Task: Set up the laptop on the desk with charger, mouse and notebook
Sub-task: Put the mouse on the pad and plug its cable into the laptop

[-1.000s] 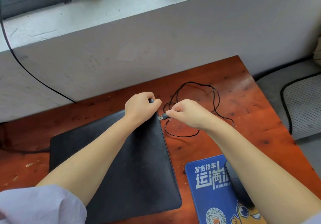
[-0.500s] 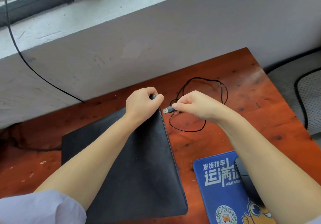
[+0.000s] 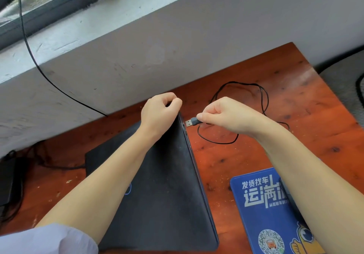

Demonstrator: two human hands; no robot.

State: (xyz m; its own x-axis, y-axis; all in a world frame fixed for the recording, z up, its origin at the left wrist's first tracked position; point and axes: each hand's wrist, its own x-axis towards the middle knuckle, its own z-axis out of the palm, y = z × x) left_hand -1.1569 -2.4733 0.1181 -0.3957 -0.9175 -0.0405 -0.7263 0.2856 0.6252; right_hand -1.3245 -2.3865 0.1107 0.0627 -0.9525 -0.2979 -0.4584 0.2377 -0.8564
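Note:
A closed black laptop (image 3: 161,194) lies on the reddish wooden desk (image 3: 295,100). My left hand (image 3: 159,113) grips its far right corner. My right hand (image 3: 222,113) pinches a USB plug (image 3: 190,123) just right of the laptop's side edge, metal tip pointing at the ports, a small gap between them. The plug's thin black cable (image 3: 262,96) loops on the desk behind my right hand. A dark mouse (image 3: 289,196) sits on the blue mouse pad (image 3: 260,210), mostly hidden by my right forearm.
A black power adapter (image 3: 7,180) with cords lies at the desk's left edge. A black cable (image 3: 39,70) hangs from the window sill down the grey wall. Right of the desk lies a grey mat with a black cord (image 3: 359,88).
The USB plug was at the laptop's side edge a second ago; my right hand has drawn it a little to the right, away from it. My left hand stays on the corner.

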